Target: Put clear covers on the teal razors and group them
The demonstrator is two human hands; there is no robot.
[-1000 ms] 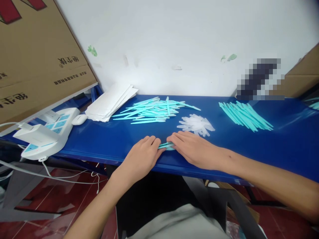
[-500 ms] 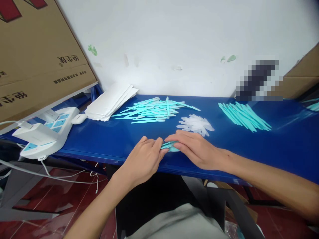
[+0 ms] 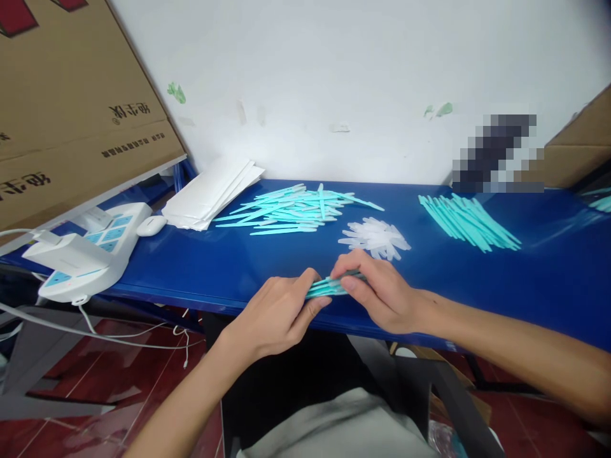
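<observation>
Both hands meet above the front of the blue table. My left hand [image 3: 286, 308] is closed around one end of a small bundle of turquoise eyebrow razors [image 3: 326, 288]. Fingers and thumb of my right hand [image 3: 377, 289] pinch the bundle's other end, hiding part of it. Just beyond my right hand lies a pile of translucent white blade caps [image 3: 375, 238]. Farther back, a loose heap of turquoise eyebrow razors [image 3: 291, 210] spreads in mixed directions. To the right rests a neater row of similar razors [image 3: 468, 221].
White envelope-like sheets [image 3: 207, 194] are stacked at the back left of the blue table [image 3: 200, 267]. A power strip [image 3: 121, 245] with plugged-in chargers and a small white case [image 3: 151, 226] sit at the left. A large cardboard box [image 3: 71, 108] leans there, and a white wall stands behind.
The bundle now shows more between my hands, its razors slightly fanned. My right hand has shifted a little to the right, and my left thumb has moved lower.
</observation>
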